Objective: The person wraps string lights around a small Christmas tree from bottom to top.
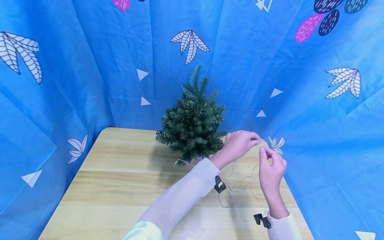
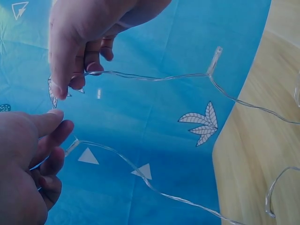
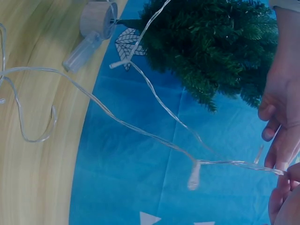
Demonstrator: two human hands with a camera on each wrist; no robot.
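Observation:
A clear string of fairy lights (image 2: 159,78) runs between both hands and trails down to the table in several loops. My left hand (image 1: 238,145) pinches the wire between thumb and fingertips, beside the tree's right side. Just nearer and to the right, my right hand (image 1: 271,168) pinches another stretch of it, its fingertips right by the left ones. Small clear bulbs (image 3: 193,176) stick out from the wire. A small green artificial Christmas tree (image 1: 193,123) stands upright at the table's back, the left forearm passing in front of its lower right. Some wire lies round its foot.
Loose loops of wire lie on the wooden table (image 1: 120,193) under the hands. In the right wrist view a clear tube-shaped piece (image 3: 82,54) sits beside the tree's pale round base (image 3: 93,21). Blue patterned cloth (image 1: 255,50) hangs behind and at both sides.

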